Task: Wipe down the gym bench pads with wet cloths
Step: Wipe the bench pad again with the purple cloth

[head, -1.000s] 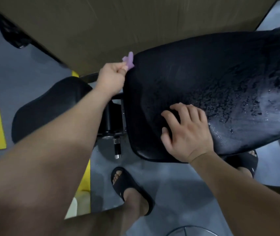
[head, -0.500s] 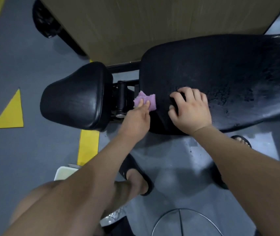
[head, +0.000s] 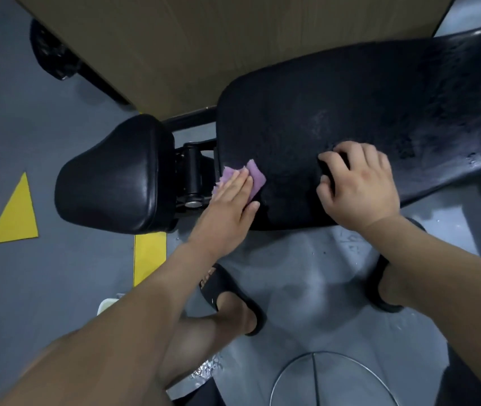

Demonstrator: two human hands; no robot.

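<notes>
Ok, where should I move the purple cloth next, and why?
Probably slide the left hand and cloth rightward across the back pad. The cloth sits flat at the pad's left end beside the hinge, and the stretch between it and the right hand looks dull, while the far right end glistens with droplets.

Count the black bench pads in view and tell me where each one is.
2. The small seat pad sits left of the hinge; the long back pad lies right of it. Others may lie outside the frame.
</notes>
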